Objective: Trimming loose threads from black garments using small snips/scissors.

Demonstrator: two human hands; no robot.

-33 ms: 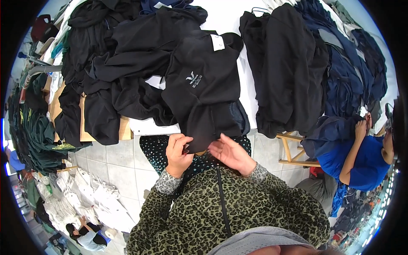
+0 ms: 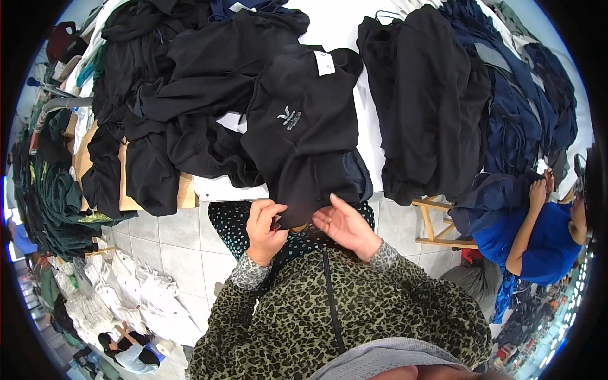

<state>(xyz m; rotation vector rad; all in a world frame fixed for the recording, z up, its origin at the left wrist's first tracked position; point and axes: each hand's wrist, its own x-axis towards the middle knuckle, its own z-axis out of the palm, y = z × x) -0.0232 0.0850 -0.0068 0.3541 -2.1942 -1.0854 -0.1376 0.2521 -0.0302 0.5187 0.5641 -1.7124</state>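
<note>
Pinching the black garment (image 2: pixel 313 136) by its near end, your left hand (image 2: pixel 262 229) held it over the edge of the white tabletop (image 2: pixel 372 136); your right hand (image 2: pixel 348 227) was unclenched beside it, contact unclear. A white label (image 2: pixel 324 63) and pale print (image 2: pixel 289 119) were unreadably small. Dark clothes (image 2: pixel 430 107) lay alongside, above grey floor tiles (image 2: pixel 180 253).

Mostly black, with spots and blue

The nearest garment (image 2: pixel 316 136) is plain black, with a pale print (image 2: pixel 288 118) and a white tag (image 2: pixel 324 63). White, too, is the worktop (image 2: pixel 372 142). The jacket (image 2: pixel 288 301) bears dark leopard spots on olive green (its cuffs (image 2: pixel 247 273) repeat them in greys), above dark fabric (image 2: pixel 231 221) scattered with pale dots. Clothes (image 2: pixel 513 139) at far right are navy; the co-worker's top (image 2: pixel 550 250) is bright blue.
</note>
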